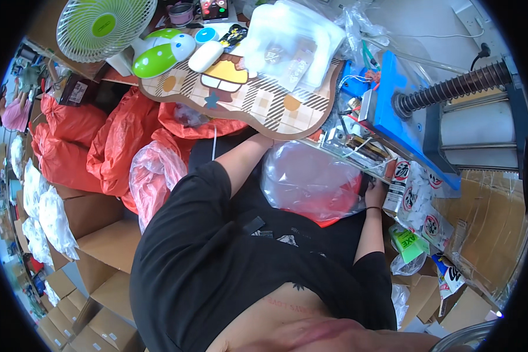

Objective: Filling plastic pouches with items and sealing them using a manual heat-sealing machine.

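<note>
Fingers of both hands hidden — grip untellable — behind clear plastic bag (311, 182) on lap.

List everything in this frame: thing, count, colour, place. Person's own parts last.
desk fan: 1, white with green hub, top left
tray table: 1, patterned brown and cream, top centre
clear packets: a heap, translucent white, on the tray table
press machine: 1, blue and grey with a dark coil spring, right
clear bag: 1, see-through with red contents, on the lap
red sacks: several, red-orange, left
cardboard boxes: many, brown, lower left
printed packets: several, white with red and black print, right of the bag
left hand: hidden under the tray table
right hand: at the clear bag's right edge; grip unclear
</note>
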{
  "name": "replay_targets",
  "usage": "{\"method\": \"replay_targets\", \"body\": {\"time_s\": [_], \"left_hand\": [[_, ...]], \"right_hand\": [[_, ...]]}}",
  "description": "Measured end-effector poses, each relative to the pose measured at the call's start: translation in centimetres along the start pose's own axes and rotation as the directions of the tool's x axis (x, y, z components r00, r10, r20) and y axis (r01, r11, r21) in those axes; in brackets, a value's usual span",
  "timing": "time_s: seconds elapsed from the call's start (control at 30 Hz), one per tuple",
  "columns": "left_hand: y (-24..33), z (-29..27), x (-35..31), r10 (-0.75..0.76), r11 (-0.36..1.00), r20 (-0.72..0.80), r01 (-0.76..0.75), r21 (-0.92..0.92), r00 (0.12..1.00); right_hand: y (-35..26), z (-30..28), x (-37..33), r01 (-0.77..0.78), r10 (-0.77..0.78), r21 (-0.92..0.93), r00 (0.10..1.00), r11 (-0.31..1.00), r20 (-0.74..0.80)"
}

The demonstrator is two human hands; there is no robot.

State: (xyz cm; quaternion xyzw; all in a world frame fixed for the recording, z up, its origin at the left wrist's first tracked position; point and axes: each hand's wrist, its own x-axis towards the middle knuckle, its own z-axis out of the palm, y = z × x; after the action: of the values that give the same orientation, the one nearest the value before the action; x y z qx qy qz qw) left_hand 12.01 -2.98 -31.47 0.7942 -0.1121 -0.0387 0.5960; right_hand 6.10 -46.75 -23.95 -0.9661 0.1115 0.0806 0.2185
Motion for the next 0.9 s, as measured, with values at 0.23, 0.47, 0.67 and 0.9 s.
{"method": "replay_targets", "body": {"time_s": [0.23,0.47,0.67,0.9], "left_hand": [[0.3,-1.1,0.1,-0.059,0.997,0.004,0.059,-0.048,0.998],[0.0,-1.2,0.0,-0.088,0.995,0.009,0.088,-0.046,0.996],[-0.1,-1.9,0.0,-0.101,0.994,0.003,0.101,-0.045,0.995],[0.0,-1.3,-0.2,-0.130,0.992,0.046,0.129,0.017,0.990]], "right_hand": [[3.0,1.9,3.1,0.129,-0.204,-0.353,0.961,0.927,-0.185],[-1.6,0.1,3.1,0.079,-0.082,-0.208,0.997,0.975,-0.006],[-3.5,-0.3,3.3,0.041,-0.045,-0.141,0.999,0.989,-0.024],[3.2,5.9,9.7,0.116,-0.131,-0.307,0.991,0.945,-0.030]]}}
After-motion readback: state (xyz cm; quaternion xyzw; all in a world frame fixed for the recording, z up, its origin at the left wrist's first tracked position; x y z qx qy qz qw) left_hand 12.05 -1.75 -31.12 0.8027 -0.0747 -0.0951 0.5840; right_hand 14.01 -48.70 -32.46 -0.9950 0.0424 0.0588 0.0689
